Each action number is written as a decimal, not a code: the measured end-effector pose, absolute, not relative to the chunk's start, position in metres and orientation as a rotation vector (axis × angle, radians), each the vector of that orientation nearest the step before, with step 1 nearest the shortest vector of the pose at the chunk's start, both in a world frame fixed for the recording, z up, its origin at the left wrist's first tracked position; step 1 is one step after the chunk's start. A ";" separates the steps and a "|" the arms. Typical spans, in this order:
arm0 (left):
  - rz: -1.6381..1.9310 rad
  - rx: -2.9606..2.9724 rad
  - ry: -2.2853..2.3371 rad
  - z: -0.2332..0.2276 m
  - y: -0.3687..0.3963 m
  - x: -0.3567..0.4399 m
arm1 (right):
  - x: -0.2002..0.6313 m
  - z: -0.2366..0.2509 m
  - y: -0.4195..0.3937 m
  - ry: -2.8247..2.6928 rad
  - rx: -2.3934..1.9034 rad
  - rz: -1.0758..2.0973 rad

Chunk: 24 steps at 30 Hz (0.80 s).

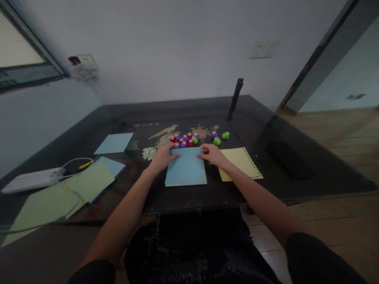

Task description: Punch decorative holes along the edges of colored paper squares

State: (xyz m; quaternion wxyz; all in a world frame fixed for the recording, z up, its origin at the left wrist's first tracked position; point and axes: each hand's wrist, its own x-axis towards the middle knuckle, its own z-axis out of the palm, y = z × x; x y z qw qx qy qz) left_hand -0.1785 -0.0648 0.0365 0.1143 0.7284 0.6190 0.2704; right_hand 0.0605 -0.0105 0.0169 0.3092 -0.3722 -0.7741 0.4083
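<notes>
A light blue sheet of paper [186,167] lies in front of me over a yellowish sheet, whose edge peeps out at the bottom. Small holes run down its right side and a few show along its lower edge. My left hand [164,156] pinches the upper left corner, thumb on top. At the upper right corner, my right hand [213,154] grips the same paper between thumb and fingers. Just beyond the sheet sits a cluster of small red, purple and green craft punches [185,140]. A heap of tiny pale paper cut-outs [149,153] lies left of my left hand.
Right of the blue paper is a yellow sheet [241,163] with holes along its edges. More punches [217,141] stand behind it. At left lie blue paper [115,143], yellow-green sheets [71,189], and a white power strip [34,180] with cable. A black post [235,99] rises at the back.
</notes>
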 end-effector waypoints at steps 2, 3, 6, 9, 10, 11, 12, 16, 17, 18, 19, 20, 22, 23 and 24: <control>0.899 2.058 1.842 0.040 -0.066 -0.178 | 0.060 0.018 -0.010 -1.974 -0.958 1.191; 0.955 2.002 1.850 0.042 -0.066 -0.177 | 0.060 0.019 -0.011 -1.929 -0.946 1.254; 1.134 1.756 1.788 0.043 -0.065 -0.175 | 0.061 0.022 -0.011 -1.783 -0.906 1.408; 1.249 1.456 1.633 0.040 -0.064 -0.174 | 0.063 0.026 -0.010 -1.670 -0.897 1.417; 1.256 1.379 1.570 0.039 -0.063 -0.173 | 0.064 0.027 -0.009 -1.632 -0.897 1.408; 1.250 1.322 1.508 0.038 -0.063 -0.172 | 0.066 0.029 -0.008 -1.588 -0.894 1.403; 1.231 1.289 1.451 0.037 -0.064 -0.171 | 0.067 0.030 -0.006 -1.540 -0.888 1.403; 1.145 1.350 1.368 0.037 -0.066 -0.168 | 0.077 0.036 0.001 -1.361 -0.903 1.375; 1.130 1.392 1.376 0.037 -0.066 -0.167 | 0.079 0.037 0.003 -1.329 -0.910 1.353; 1.111 1.432 1.386 0.037 -0.067 -0.166 | 0.081 0.037 0.004 -1.302 -0.916 1.328; 1.089 1.465 1.396 0.037 -0.067 -0.166 | 0.083 0.038 0.006 -1.284 -0.916 1.306; 1.065 1.491 1.403 0.037 -0.067 -0.165 | 0.084 0.038 0.007 -1.271 -0.913 1.289; 1.036 1.518 1.411 0.036 -0.067 -0.164 | 0.086 0.038 0.008 -1.266 -0.904 1.280; 1.038 1.519 1.411 0.035 -0.067 -0.164 | 0.086 0.038 0.008 -1.268 -0.901 1.290; 1.055 1.516 1.413 0.033 -0.067 -0.163 | 0.086 0.039 0.007 -1.273 -0.896 1.313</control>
